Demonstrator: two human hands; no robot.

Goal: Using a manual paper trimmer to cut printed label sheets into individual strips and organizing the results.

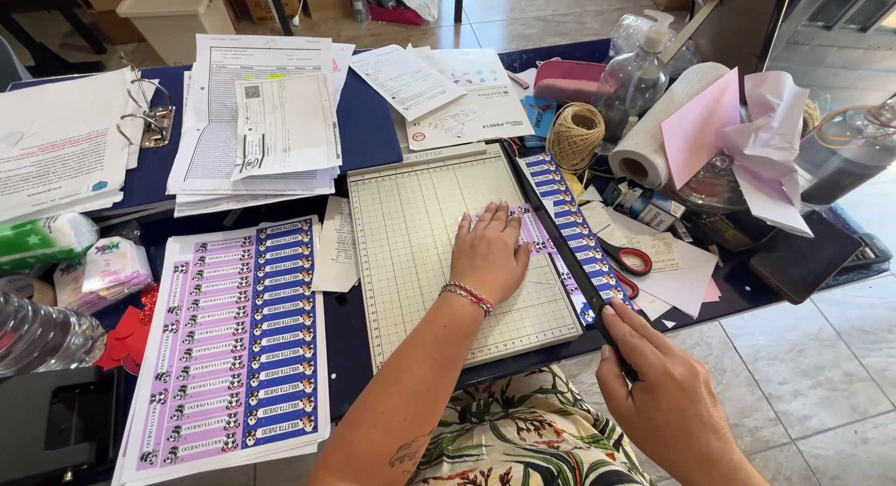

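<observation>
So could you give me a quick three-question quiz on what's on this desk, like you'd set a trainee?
1. True or false: the left hand lies flat on the paper cutter, pressing a label strip.
2. What does the right hand grip? A) red-handled scissors B) the cutter's black blade arm C) the twine ball
3. Fill in: the printed label sheet left of the cutter is purple and ____.

Key: 1 true; 2 B; 3 blue.
</observation>
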